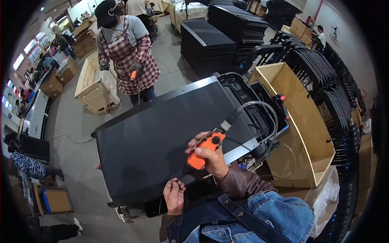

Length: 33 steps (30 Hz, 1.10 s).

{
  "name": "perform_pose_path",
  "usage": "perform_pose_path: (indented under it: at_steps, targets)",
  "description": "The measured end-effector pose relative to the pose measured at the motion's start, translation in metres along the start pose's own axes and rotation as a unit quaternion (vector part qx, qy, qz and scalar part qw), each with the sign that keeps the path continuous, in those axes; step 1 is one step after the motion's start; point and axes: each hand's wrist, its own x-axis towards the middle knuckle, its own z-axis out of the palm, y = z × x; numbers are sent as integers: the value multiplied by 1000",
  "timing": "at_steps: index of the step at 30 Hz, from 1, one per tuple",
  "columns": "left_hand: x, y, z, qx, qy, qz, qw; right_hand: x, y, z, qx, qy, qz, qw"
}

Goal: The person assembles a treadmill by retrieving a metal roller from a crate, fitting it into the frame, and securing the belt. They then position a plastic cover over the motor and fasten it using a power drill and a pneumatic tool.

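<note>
My right hand (210, 156) is wrapped round an orange power screwdriver (197, 158), whose black nose points down and to the left. A clear hose (255, 103) curves away from its back end. Just below the nose, my left hand (175, 195) has its thumb and fingers pinched together; what they hold, if anything, is too small to make out. Both hands are over the near edge of a treadmill (158, 137) with a wide black belt. At its right end, the motor bay (243, 95) lies open with cables showing.
Across the treadmill stands a co-worker (125, 56) in a checked apron, holding another orange power screwdriver (133, 76). A wooden box (298, 117) is at the right, and a wooden crate (95, 87) at the far left. Behind are stacked black decks (208, 48) and black frames (312, 69).
</note>
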Motion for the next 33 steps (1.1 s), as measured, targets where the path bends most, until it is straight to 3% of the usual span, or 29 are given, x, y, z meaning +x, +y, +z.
perform_pose_path:
  at_steps: [1,2,3,4,8,10,12,16,21,22,24,25,29,31,33]
  targets:
    - [4,-6,20,49,32,34,998,2,-5,-8,4,1,2,1000]
    - [9,-12,35,52,33,36,997,5,-10,-16,19,61,-3,998]
    - [14,-16,46,153,51,81,984,8,-15,-23,35,122,-9,992]
    - [21,-20,57,252,65,126,957,12,-20,-30,40,121,-9,992]
    - [50,-22,91,263,57,49,962,32,-39,-54,3,197,-33,980]
    - [74,-15,122,239,54,-75,967,47,-54,-66,9,195,-49,980]
    - [105,-18,142,225,30,-86,970,67,-71,-69,-32,191,-74,978]
    - [174,-43,199,287,53,-52,955,125,-104,-91,-119,161,-150,968]
    - [268,-55,253,441,-93,90,888,205,-147,-98,-178,110,-234,950]
    - [291,-52,264,480,-103,62,869,223,-155,-97,-201,90,-249,943]
    - [334,-46,275,528,-169,205,807,253,-163,-84,-208,67,-259,941]
    - [347,-31,285,546,-200,154,799,269,-166,-85,-254,46,-271,927]
    - [401,0,280,579,-227,212,754,326,-141,-76,-329,21,-305,894]
    - [410,16,271,611,-211,120,753,336,-124,-63,-352,7,-309,884]
    - [421,25,252,619,-219,100,748,341,-103,-51,-375,-9,-301,877]
